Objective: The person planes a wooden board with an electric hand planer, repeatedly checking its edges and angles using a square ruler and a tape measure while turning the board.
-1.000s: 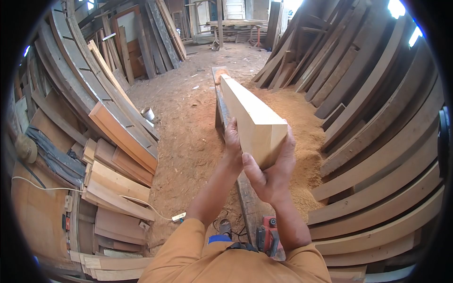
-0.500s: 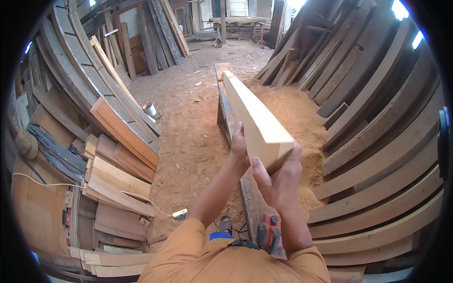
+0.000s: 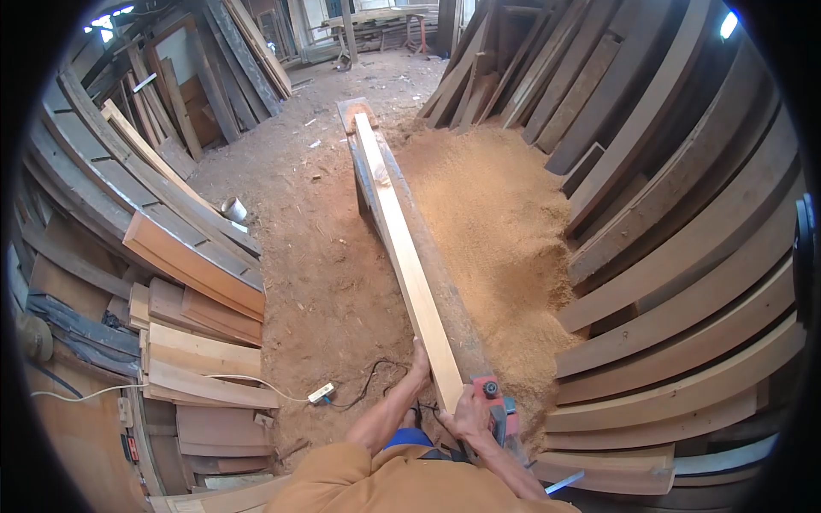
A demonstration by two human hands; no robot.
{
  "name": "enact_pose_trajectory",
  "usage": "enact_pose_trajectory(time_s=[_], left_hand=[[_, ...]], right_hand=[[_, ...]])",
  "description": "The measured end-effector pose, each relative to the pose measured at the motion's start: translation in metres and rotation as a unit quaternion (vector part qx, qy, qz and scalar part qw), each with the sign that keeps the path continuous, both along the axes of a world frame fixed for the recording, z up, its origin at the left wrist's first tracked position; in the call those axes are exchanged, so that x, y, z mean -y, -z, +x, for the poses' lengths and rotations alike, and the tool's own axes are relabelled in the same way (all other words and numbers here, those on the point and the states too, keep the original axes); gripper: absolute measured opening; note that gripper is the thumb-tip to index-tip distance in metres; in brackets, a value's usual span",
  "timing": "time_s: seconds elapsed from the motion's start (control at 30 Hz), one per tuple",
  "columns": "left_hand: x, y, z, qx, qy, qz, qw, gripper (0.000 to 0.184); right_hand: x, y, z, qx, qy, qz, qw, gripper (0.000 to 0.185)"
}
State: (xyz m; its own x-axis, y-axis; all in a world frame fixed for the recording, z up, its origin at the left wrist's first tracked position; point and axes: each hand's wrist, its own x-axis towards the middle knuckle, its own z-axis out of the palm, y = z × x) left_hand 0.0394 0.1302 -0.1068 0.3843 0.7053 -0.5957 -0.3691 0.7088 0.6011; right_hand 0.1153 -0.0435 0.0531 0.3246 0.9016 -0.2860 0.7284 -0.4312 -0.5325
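A long pale wooden beam (image 3: 406, 261) lies lengthwise along a narrow worn workbench (image 3: 428, 222), its far end near the bench's far end. A darker knot marks its upper face. My left hand (image 3: 418, 368) is closed on the beam's left side close to the near end, its fingers partly hidden. At that near end my right hand (image 3: 469, 416) grips the beam, thumb and fingers around the corner. Just right of this hand a red electric planer (image 3: 489, 392) sits on the bench.
Sawdust (image 3: 487, 214) is heaped right of the bench. Boards (image 3: 684, 299) lean along the right side, and stacked planks (image 3: 209, 350) line the left. A white power strip (image 3: 321, 393) with a dark cable lies on the floor, and a white bucket (image 3: 233, 209) stands farther left.
The beam has gone from raised and tilted at its near end to lying down along the bench. Both hands have lowered with it, and the camera view has shifted.
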Motion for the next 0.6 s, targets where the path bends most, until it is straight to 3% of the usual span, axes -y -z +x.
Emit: enact_pose_trajectory(time_s=[0.13,0.2,0.27,0.37,0.43,0.53,0.6], left_hand=[[0.007,0.015,0.010,-0.104,-0.008,-0.011,0.994,0.071],[0.009,0.019,0.004,-0.236,0.055,0.089,0.966,0.076],[0.008,0.023,0.001,-0.359,0.120,0.190,0.906,0.093],[0.003,0.018,-0.011,-0.326,0.150,0.272,0.893,0.087],[0.001,0.022,-0.015,-0.311,0.167,0.265,0.897,0.083],[-0.005,0.022,-0.022,-0.280,0.195,0.264,0.902,0.086],[-0.008,0.018,-0.030,-0.246,0.181,0.201,0.931,0.090]], right_hand=[[-0.002,0.038,0.008,0.030,-0.004,-0.083,0.996,0.067],[-0.004,0.050,0.010,0.025,-0.005,-0.107,0.994,0.068],[-0.007,0.061,0.009,0.030,-0.011,-0.128,0.991,0.069],[-0.009,0.080,0.005,0.037,-0.016,-0.148,0.988,0.073],[-0.009,0.087,0.004,0.033,-0.013,-0.146,0.989,0.076],[-0.017,0.099,0.000,0.131,-0.004,0.088,0.987,0.083],[-0.028,0.097,0.003,0.036,0.005,-0.076,0.996,0.085]])
